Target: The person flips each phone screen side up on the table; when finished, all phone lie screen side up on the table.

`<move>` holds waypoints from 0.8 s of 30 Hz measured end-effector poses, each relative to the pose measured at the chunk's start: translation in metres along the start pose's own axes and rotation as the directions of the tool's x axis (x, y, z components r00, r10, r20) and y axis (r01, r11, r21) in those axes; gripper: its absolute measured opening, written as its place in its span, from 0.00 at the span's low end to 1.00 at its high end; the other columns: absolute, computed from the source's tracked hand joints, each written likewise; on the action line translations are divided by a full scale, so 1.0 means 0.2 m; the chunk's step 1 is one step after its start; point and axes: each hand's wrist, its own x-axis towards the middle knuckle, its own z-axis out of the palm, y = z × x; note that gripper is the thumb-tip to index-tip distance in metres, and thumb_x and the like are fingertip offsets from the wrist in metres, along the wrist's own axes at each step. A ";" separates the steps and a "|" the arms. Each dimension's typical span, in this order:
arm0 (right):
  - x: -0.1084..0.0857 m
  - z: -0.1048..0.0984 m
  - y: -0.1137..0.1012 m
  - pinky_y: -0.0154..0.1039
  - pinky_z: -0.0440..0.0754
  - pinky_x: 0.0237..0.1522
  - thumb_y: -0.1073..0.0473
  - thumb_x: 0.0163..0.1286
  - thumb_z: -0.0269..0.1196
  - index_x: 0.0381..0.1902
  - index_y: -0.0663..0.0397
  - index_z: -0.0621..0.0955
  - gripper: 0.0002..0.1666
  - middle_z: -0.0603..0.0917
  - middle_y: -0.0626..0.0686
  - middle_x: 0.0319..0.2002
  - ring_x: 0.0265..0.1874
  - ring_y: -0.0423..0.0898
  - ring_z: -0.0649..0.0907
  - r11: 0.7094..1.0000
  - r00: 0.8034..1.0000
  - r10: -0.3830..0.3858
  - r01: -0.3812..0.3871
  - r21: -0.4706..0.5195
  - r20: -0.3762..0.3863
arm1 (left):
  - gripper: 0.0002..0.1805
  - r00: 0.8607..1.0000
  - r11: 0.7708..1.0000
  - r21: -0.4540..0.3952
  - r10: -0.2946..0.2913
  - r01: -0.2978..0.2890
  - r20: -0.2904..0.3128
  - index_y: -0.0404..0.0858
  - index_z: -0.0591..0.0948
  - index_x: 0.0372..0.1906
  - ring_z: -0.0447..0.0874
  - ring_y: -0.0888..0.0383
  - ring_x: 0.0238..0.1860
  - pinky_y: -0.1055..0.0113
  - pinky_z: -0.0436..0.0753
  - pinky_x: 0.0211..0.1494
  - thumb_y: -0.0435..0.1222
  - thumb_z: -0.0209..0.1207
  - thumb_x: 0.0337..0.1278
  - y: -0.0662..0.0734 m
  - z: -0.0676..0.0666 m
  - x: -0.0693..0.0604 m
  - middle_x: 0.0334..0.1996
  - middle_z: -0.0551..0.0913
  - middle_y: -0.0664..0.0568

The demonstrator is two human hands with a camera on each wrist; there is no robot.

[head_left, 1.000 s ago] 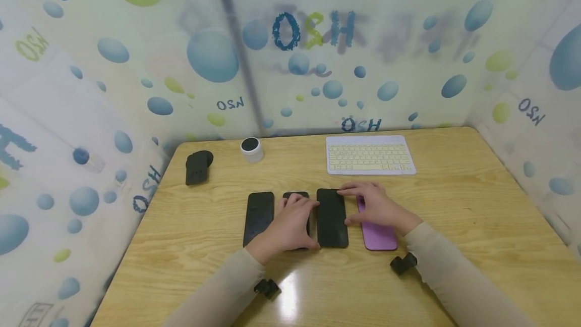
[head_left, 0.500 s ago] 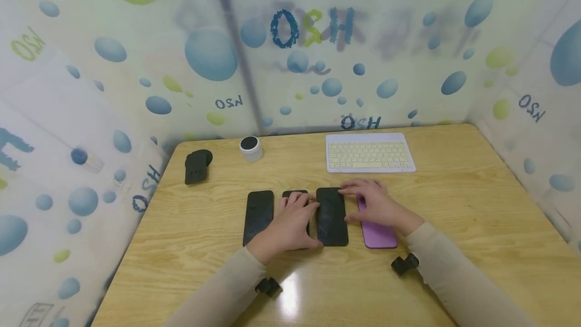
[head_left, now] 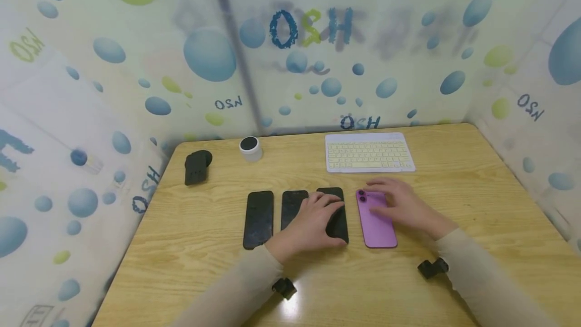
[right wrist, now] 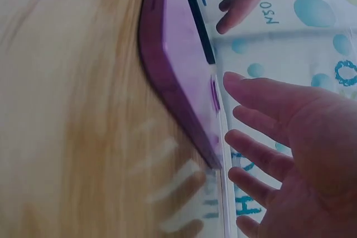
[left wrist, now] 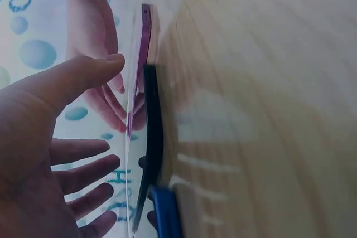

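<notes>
A row of smartphones lies flat on the table. My left hand [head_left: 313,226] hovers over the third phone [head_left: 337,228], black and partly covered. In the left wrist view, the fingers [left wrist: 89,174] are spread and stand apart from that phone's dark edge [left wrist: 155,132]. To its left lie a second black phone [head_left: 290,208] and another black phone [head_left: 258,218]. At the row's right end is a purple phone [head_left: 379,231], camera side up. Over its upper right part my right hand [head_left: 406,208] is held with relaxed fingers; the right wrist view shows nothing between thumb and fingers.
A white keyboard [head_left: 369,153] lies at the back right of the wooden table [head_left: 181,246]. Toward the back left stand a small white cylinder with a black top [head_left: 251,149] and a black stand-like object [head_left: 197,167]. Patterned walls [head_left: 290,90] rise behind the table.
My left hand has moved right, from the second phone to the third. My right hand has shifted right, from the third phone's edge to over the purple phone, uncovering its cameras.
</notes>
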 end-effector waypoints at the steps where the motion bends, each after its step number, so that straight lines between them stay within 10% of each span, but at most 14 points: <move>1: -0.01 -0.01 0.01 0.68 0.61 0.71 0.56 0.65 0.74 0.64 0.51 0.83 0.29 0.78 0.58 0.69 0.71 0.64 0.71 1.000 1.000 0.013 -0.013 0.004 0.005 | 0.50 1.000 1.000 0.001 0.006 -0.006 0.003 0.44 0.71 0.76 0.62 0.49 0.73 0.46 0.65 0.73 0.63 0.72 0.50 0.02 0.00 0.01 0.75 0.70 0.54; 24: -0.13 -0.09 0.14 0.72 0.61 0.70 0.59 0.70 0.69 0.67 0.52 0.80 0.28 0.77 0.59 0.70 0.72 0.66 0.70 0.999 0.999 0.005 -0.007 0.042 0.037 | 0.49 0.999 0.999 0.042 -0.008 0.006 0.038 0.48 0.75 0.73 0.63 0.54 0.68 0.52 0.65 0.67 0.64 0.73 0.45 0.16 0.08 0.18 0.72 0.73 0.56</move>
